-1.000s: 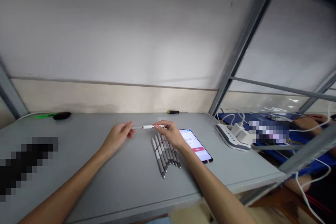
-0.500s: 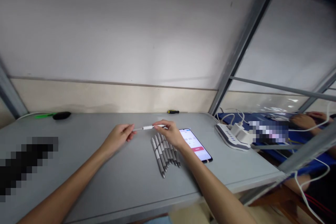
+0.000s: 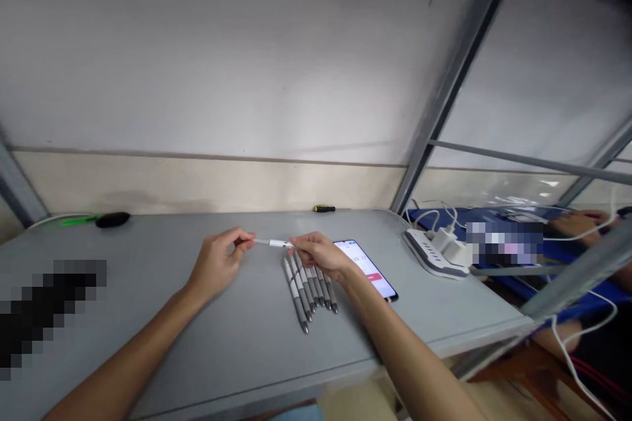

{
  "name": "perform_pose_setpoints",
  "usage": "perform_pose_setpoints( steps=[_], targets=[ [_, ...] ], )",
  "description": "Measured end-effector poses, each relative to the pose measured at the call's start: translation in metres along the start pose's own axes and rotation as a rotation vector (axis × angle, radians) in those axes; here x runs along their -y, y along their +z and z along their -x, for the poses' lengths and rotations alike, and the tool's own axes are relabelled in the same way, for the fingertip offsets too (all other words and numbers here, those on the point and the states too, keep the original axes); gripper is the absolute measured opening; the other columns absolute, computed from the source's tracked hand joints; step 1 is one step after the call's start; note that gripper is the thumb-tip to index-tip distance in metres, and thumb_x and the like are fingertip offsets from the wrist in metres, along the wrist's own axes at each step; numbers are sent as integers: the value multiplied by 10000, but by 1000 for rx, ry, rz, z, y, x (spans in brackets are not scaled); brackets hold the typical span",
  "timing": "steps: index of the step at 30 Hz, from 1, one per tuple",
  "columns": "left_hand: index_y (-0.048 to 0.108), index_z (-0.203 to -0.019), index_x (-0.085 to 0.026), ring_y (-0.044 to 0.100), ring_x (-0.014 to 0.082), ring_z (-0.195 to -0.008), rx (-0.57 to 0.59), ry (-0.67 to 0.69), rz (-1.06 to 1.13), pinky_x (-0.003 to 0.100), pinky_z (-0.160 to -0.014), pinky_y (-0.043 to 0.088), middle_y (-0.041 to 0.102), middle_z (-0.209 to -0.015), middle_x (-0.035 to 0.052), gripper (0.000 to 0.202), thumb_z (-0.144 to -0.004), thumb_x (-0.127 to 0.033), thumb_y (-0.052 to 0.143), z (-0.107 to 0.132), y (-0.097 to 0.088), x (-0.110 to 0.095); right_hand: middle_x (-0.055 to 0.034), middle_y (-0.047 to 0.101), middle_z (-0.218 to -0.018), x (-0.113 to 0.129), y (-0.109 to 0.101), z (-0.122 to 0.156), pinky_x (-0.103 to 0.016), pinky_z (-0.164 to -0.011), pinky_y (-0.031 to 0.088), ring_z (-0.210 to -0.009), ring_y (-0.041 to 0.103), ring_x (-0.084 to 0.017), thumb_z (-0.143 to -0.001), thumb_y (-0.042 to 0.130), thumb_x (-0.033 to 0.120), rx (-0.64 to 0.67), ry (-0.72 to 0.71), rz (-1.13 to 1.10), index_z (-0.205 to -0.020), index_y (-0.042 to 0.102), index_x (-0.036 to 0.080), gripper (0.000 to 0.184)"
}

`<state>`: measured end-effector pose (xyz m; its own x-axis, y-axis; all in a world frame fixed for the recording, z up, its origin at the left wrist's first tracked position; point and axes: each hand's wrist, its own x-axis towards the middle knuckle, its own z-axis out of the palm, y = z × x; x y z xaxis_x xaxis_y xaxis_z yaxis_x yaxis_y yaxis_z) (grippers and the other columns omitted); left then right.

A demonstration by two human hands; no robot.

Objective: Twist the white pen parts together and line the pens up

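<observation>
A white pen barrel (image 3: 279,244) is held level above the grey desk (image 3: 237,335), with a thin pale rod running from its left end. My left hand (image 3: 217,262) pinches the far end of this rod between thumb and fingers. Closed on the barrel's right end is my right hand (image 3: 320,255), whose fingers hide that end. Several white-and-grey pens (image 3: 302,293) lie side by side just below my right hand, tips toward me. The hand covers some of their upper ends.
Right of the pens lies a lit phone (image 3: 372,276). Beyond it sits a white power strip (image 3: 434,255) with plugs and cables. A small yellow-black screwdriver (image 3: 324,208) lies by the wall, and a black oval object (image 3: 112,220) at the back left. Another person's hands (image 3: 575,227) show at far right.
My right hand has turned and its fingers have closed farther over the barrel's right end. My left hand has lifted its wrist slightly, still pinching the rod. The row of pens stays put.
</observation>
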<state>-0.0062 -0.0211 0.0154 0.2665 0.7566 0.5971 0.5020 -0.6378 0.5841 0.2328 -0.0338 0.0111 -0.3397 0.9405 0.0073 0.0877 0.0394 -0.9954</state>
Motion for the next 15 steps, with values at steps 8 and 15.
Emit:
perform_pose_setpoints(
  steps=[8, 15],
  targets=[
    [591, -803, -200, 525, 137, -614, 405, -29, -42, 239, -598, 394, 602, -672, -12, 366, -925, -430, 334, 4, 6, -2, 52, 384, -532, -5, 6, -4, -231, -458, 204, -488, 293, -77, -796, 602, 518, -139, -192, 279, -789, 665, 141, 382],
    [520, -768, -214, 532, 154, -651, 399, 54, -155, 253, -647, 388, 593, -717, 6, 233, -869, -181, 313, 7, 9, 4, 46, 377, -529, 3, 12, 2, -232, -460, 229, -494, 302, -82, -843, 559, 487, -90, -297, 381, -730, 657, 155, 364]
  ],
)
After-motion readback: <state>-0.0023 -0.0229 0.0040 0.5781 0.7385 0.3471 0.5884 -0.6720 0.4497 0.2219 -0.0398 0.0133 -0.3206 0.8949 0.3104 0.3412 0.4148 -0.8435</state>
